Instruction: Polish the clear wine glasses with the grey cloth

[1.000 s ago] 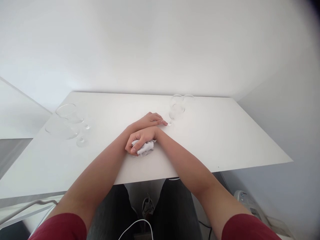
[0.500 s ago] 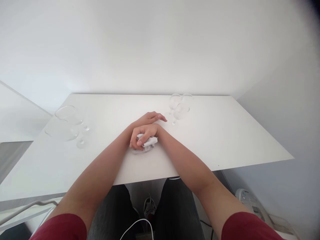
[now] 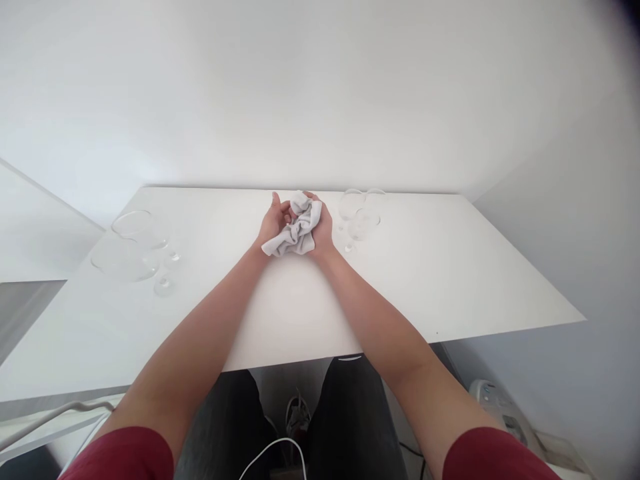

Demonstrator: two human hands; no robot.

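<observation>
A crumpled white cloth (image 3: 296, 231) is cupped between both my hands above the middle of the white table (image 3: 450, 280). My left hand (image 3: 273, 223) holds its left side, palm turned up and fingers curled around it. My right hand (image 3: 323, 227) grips its right side. Just right of my right hand stand clear stemmed glasses (image 3: 361, 217), close but not touched.
More clear glasses (image 3: 133, 247) lie or stand at the table's left end. A wall runs right behind the table. Below the front edge are my legs, a white cable (image 3: 273, 450) and a white appliance (image 3: 500, 407) on the floor at right.
My arms were crossed with the right hand pressing the cloth on the table. Now they are uncrossed, and both hands hold the cloth farther from me, lifted off the surface.
</observation>
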